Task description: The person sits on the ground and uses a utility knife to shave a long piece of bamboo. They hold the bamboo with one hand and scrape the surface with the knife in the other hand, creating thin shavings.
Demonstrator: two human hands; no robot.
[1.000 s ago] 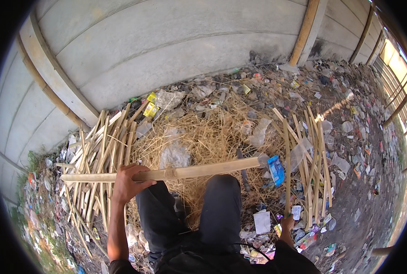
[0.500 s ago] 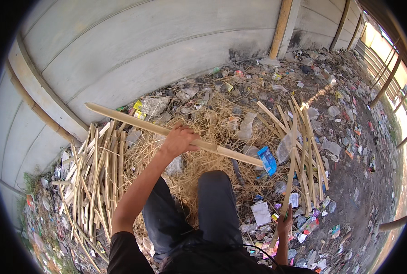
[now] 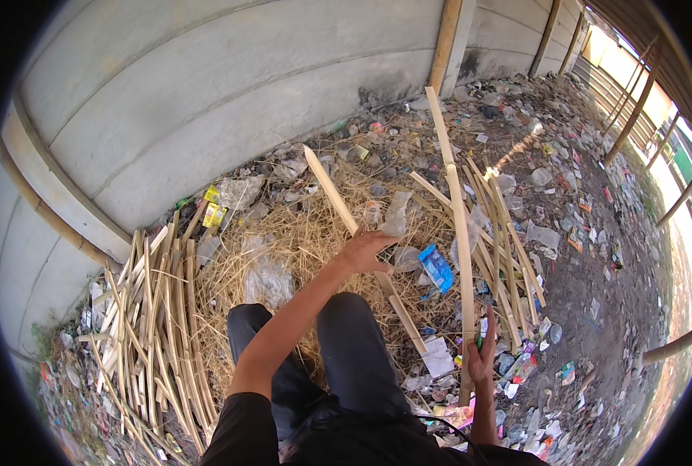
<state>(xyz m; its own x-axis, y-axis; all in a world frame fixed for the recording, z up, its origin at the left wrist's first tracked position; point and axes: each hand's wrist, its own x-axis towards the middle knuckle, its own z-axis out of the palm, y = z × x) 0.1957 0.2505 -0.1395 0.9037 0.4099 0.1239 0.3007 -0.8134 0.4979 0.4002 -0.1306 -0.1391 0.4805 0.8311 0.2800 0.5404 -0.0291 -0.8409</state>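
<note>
A long pale bamboo strip (image 3: 456,210) extends away from me on the right, its near part against my right hand (image 3: 482,359), which is closed around it. A small green piece shows at that hand's fingers; its kind is unclear. My left hand (image 3: 365,252) reaches across my knees with fingers stretched out and apart. Beneath it, a second bamboo strip (image 3: 330,186) slants from far left to near right, its middle covered by the hand. Whether the palm touches this strip is hidden.
Bamboo strips are heaped at left (image 3: 155,326), with a smaller pile (image 3: 509,248) at right. Straw-like shavings (image 3: 307,225) cover the ground before my knees. A blue wrapper (image 3: 436,269) lies among scattered litter. A concrete wall (image 3: 229,85) rises behind, with posts along it.
My left hand has moved right and its fingers have opened from the bamboo strip, which has swung to a steeper slant. The strip at my right hand now reaches farther away from me.
</note>
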